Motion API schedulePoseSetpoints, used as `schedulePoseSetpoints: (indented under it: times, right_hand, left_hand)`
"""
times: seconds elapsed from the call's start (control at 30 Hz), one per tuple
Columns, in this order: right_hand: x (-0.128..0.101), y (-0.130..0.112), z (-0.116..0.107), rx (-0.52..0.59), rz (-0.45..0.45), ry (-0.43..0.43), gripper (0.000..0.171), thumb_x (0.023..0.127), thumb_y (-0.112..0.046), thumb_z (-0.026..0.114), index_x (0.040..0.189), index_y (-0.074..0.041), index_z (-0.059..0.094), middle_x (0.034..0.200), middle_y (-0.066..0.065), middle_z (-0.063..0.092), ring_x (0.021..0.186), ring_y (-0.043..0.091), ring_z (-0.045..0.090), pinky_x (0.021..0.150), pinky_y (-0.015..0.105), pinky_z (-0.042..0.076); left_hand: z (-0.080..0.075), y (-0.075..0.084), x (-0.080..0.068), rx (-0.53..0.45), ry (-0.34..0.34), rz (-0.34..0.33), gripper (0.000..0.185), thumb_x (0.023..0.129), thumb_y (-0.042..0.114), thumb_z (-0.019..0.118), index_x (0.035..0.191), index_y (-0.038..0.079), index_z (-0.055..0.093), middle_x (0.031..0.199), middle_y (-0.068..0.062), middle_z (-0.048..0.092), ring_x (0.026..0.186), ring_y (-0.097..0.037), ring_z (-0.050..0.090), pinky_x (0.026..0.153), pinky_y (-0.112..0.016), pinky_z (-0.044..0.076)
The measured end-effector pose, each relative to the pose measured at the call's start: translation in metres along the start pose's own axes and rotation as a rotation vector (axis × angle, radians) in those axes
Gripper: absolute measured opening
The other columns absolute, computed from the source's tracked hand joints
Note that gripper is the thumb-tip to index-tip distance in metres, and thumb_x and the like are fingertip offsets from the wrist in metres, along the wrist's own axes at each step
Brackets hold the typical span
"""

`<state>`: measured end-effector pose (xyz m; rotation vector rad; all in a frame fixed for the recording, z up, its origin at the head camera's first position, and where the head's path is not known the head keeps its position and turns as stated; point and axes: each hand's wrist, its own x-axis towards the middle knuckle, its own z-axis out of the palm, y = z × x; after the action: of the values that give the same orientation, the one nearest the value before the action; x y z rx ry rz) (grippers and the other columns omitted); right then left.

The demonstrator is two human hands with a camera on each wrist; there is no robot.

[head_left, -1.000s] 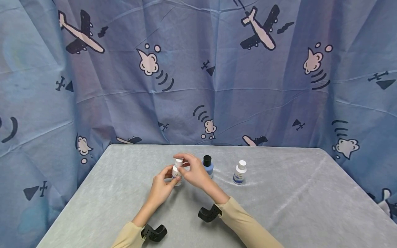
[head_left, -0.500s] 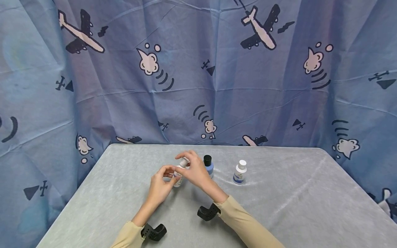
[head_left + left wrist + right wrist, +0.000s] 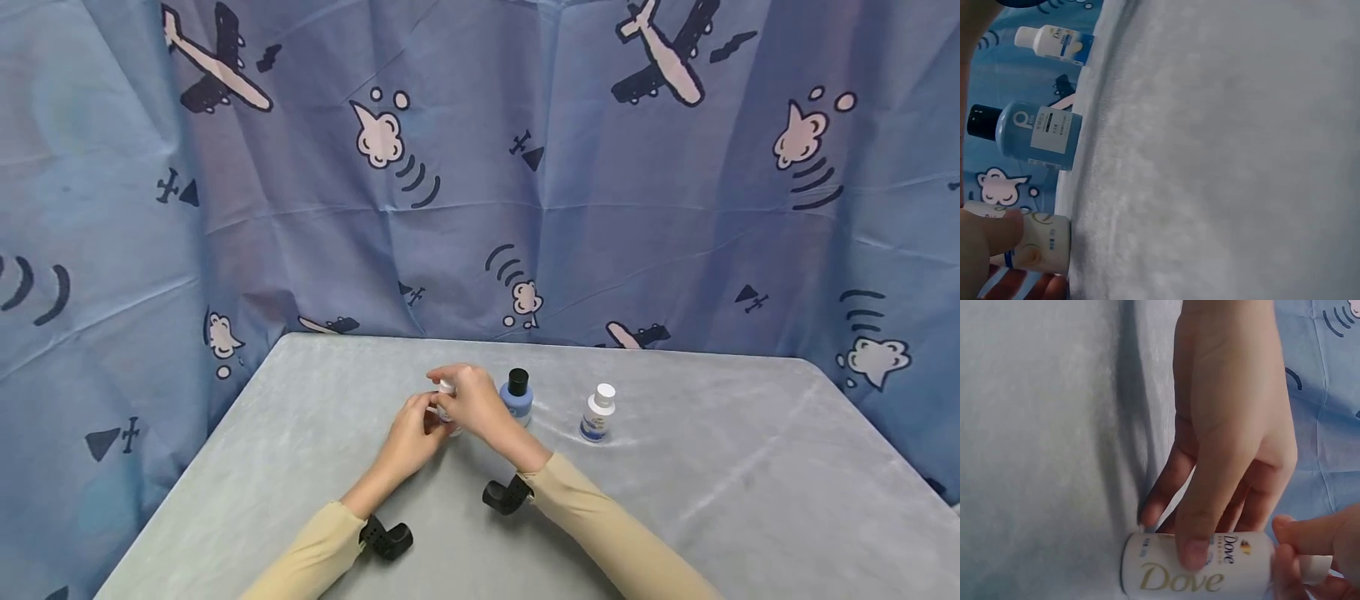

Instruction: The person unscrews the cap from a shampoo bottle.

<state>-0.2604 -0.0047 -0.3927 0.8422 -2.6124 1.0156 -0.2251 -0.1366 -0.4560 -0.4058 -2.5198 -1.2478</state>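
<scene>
Grey cloth-covered table. Standing on it: small white Dove bottle at centre-left, blue bottle with black cap just beside, white-capped bottle further right, apart.

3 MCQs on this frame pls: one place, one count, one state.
1. Where is the blue bottle with the black cap?
A. Between the held Dove bottle and the white-capped bottle
B. At the table's near edge
C. In the left hand

2. How many bottles are on the table?
A. Two
B. Three
C. Five

3. What are the hands doing?
A. Both resting flat
B. Left hand grips the Dove bottle's body, right hand pinches its cap
C. Both hold the blue bottle

Answers: 1 A, it stands between the Dove bottle and the white-capped bottle. 2 B, three show. 3 B, left hand wraps the body, right hand is at the cap.
</scene>
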Motion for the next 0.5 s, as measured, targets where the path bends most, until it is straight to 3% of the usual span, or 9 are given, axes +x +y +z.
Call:
schedulePoseSetpoints:
  times: [0.1, 0.23, 0.33, 0.5]
  right_hand:
    - [-0.001, 0.000, -0.004, -0.001, 0.014, -0.007, 0.030, 0.079, -0.006, 0.075, 0.109, -0.008, 0.071, 0.108, 0.007, 0.072, 0.083, 0.015, 0.066, 0.070, 0.025, 0.050]
    - [-0.003, 0.000, -0.007, 0.039, 0.042, -0.002, 0.034, 0.076, -0.005, 0.078, 0.109, -0.008, 0.071, 0.109, 0.007, 0.071, 0.098, 0.022, 0.067, 0.080, 0.033, 0.053]
    - [-0.004, 0.002, -0.010, 0.064, 0.045, 0.007, 0.031, 0.075, -0.006, 0.079, 0.105, -0.007, 0.072, 0.107, 0.009, 0.072, 0.092, 0.021, 0.069, 0.076, 0.029, 0.055]
    - [-0.003, 0.004, -0.015, 0.104, 0.043, -0.014, 0.028, 0.077, -0.008, 0.079, 0.104, -0.007, 0.073, 0.108, 0.011, 0.071, 0.083, 0.021, 0.069, 0.067, 0.019, 0.054]
  left_hand:
    - [0.001, 0.001, 0.002, -0.043, 0.010, 0.026, 0.038, 0.084, 0.012, 0.068, 0.116, -0.004, 0.056, 0.099, -0.016, 0.064, 0.083, -0.020, 0.066, 0.067, -0.026, 0.053]
    - [0.003, 0.003, 0.004, -0.092, -0.011, -0.055, 0.040, 0.082, 0.009, 0.071, 0.118, 0.001, 0.056, 0.103, -0.015, 0.067, 0.086, -0.021, 0.067, 0.069, -0.027, 0.053]
    - [0.003, 0.004, 0.005, -0.103, -0.012, -0.096, 0.040, 0.083, 0.011, 0.072, 0.119, 0.005, 0.056, 0.107, -0.012, 0.068, 0.091, -0.022, 0.067, 0.073, -0.028, 0.054]
    - [0.004, 0.004, 0.008, -0.122, 0.014, -0.094, 0.039, 0.083, 0.010, 0.072, 0.119, 0.008, 0.056, 0.109, -0.009, 0.066, 0.095, -0.022, 0.064, 0.076, -0.029, 0.055]
